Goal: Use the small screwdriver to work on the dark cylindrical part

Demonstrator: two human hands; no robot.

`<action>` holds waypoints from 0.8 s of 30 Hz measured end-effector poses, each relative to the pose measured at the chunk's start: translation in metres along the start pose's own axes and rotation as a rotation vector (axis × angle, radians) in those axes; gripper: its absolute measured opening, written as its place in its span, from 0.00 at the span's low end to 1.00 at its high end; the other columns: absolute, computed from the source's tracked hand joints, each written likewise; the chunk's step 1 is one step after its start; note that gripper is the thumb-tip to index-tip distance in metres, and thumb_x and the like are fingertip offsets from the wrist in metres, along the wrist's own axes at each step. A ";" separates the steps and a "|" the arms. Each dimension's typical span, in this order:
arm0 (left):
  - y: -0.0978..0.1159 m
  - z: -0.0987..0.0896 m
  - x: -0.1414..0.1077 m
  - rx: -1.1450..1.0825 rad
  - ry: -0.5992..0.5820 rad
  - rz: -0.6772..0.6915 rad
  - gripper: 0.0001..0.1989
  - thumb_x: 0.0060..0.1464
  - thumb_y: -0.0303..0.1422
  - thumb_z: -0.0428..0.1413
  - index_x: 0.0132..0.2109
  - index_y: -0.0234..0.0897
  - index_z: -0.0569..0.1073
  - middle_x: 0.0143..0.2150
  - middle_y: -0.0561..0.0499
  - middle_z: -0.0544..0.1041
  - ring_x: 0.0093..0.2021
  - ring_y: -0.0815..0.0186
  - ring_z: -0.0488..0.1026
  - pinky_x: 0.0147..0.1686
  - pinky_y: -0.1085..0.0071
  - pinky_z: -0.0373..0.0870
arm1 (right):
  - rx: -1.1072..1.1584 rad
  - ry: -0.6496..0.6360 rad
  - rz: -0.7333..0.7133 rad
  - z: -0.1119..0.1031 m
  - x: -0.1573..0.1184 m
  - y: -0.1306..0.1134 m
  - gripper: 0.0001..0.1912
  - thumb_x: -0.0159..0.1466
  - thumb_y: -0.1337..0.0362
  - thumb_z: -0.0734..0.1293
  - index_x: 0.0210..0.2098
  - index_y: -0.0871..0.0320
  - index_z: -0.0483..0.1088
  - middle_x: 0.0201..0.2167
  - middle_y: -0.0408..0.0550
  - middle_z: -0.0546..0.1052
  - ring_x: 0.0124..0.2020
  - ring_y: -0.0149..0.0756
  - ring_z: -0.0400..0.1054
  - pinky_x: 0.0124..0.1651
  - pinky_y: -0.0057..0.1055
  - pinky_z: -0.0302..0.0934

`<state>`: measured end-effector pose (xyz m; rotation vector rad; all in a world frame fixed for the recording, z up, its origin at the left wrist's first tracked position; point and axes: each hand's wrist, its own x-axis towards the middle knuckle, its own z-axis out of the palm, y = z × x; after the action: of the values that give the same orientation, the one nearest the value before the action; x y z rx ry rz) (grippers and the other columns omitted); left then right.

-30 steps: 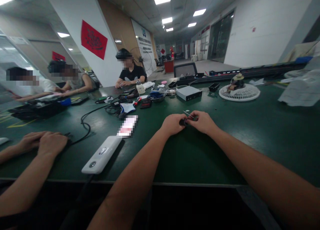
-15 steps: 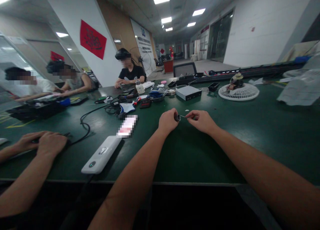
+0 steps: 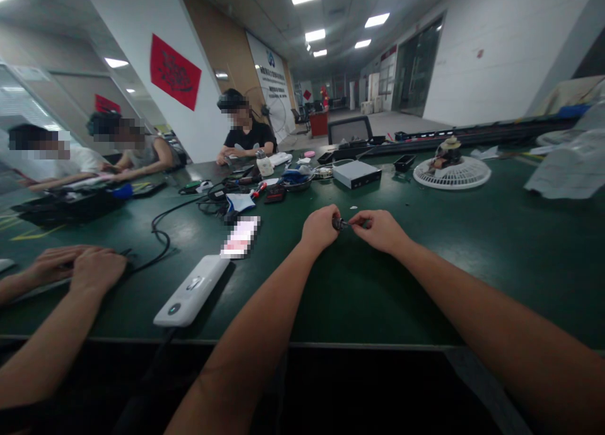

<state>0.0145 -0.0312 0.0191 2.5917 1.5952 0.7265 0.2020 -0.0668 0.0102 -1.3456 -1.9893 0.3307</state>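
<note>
Dark round part (image 3: 336, 223) sits in the grasp of the left hand (image 3: 321, 227), around the middle of the surface (image 3: 378, 296), well in from its near edge; whether it touches the surface, I cannot tell.

Going left to right, a co-worker's hands (image 3: 89, 268) are by the near left corner, well apart. A white power bank (image 3: 193, 290) lies close to the near edge, beside the left forearm (image 3: 265, 296), so a leftward swing of the elbow might nudge it. The left hand's fingers curl around the part, knuckles up, its end turned rightward. A thin metallic piece (image 3: 346, 224) bridges the gap, apparently meeting that end. If the two were misaligned, or the left grip loosened, the tip could slip and the part twist or drop.

The right hand (image 3: 380, 230) pinches the piece between thumb and fingertips, pointing left, its forearm (image 3: 472, 312) slanting in from the near right corner.
</note>
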 end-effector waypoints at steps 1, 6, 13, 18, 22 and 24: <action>0.000 0.000 0.000 0.001 0.004 0.005 0.08 0.53 0.26 0.58 0.41 0.41 0.74 0.42 0.49 0.80 0.42 0.61 0.76 0.43 0.68 0.69 | -0.014 0.003 0.019 0.000 0.000 0.001 0.11 0.61 0.65 0.67 0.40 0.55 0.81 0.33 0.45 0.82 0.31 0.34 0.73 0.37 0.31 0.64; -0.001 0.004 -0.001 0.019 0.008 -0.002 0.08 0.52 0.27 0.58 0.40 0.42 0.75 0.41 0.50 0.80 0.41 0.60 0.76 0.40 0.67 0.70 | -0.016 -0.097 0.072 0.001 0.002 0.004 0.10 0.58 0.65 0.69 0.39 0.54 0.81 0.33 0.45 0.82 0.32 0.35 0.74 0.37 0.31 0.64; -0.009 0.009 0.001 0.045 0.003 -0.169 0.12 0.55 0.34 0.59 0.47 0.43 0.75 0.44 0.46 0.80 0.44 0.58 0.77 0.43 0.67 0.71 | -0.132 -0.088 0.156 0.001 0.002 0.001 0.16 0.61 0.52 0.68 0.40 0.56 0.80 0.30 0.48 0.80 0.29 0.37 0.71 0.31 0.33 0.60; -0.014 0.011 0.001 0.029 -0.019 -0.202 0.15 0.55 0.41 0.60 0.48 0.42 0.77 0.45 0.45 0.81 0.45 0.56 0.77 0.44 0.65 0.73 | -0.197 -0.192 0.141 0.005 0.002 0.002 0.15 0.59 0.51 0.71 0.38 0.53 0.81 0.30 0.48 0.80 0.30 0.39 0.72 0.30 0.34 0.60; -0.014 0.010 0.000 0.005 -0.069 -0.172 0.16 0.55 0.44 0.60 0.48 0.45 0.77 0.44 0.46 0.81 0.45 0.56 0.78 0.44 0.64 0.73 | -0.144 -0.157 0.144 0.004 0.002 0.002 0.11 0.57 0.54 0.72 0.35 0.54 0.79 0.30 0.46 0.80 0.31 0.38 0.73 0.32 0.33 0.61; -0.014 0.009 0.000 -0.002 -0.082 -0.134 0.17 0.54 0.45 0.61 0.49 0.46 0.77 0.44 0.47 0.81 0.44 0.56 0.78 0.43 0.63 0.74 | -0.088 -0.093 0.155 0.003 0.002 0.003 0.11 0.58 0.55 0.71 0.35 0.55 0.78 0.31 0.46 0.80 0.32 0.37 0.73 0.34 0.33 0.62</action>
<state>0.0062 -0.0227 0.0070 2.4493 1.7212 0.6048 0.2018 -0.0633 0.0072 -1.5709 -1.9995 0.3880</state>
